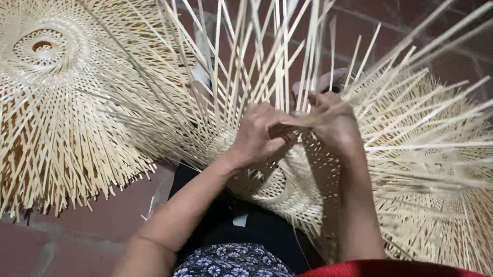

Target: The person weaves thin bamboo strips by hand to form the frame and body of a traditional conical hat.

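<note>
Red tiled floor (86, 244) carrying woven pieces; left hand (258, 135) and right hand (332, 121) are touching, both pinching strips of the bamboo weave (281, 191); strips (259, 38) are running upright, away from them.

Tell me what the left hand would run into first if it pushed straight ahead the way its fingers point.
The left hand points up and right, toward the right hand and the strip pinched between them. It would likely meet that hand first, then the upright strips of the half-woven basket, though depth is unclear.
</note>
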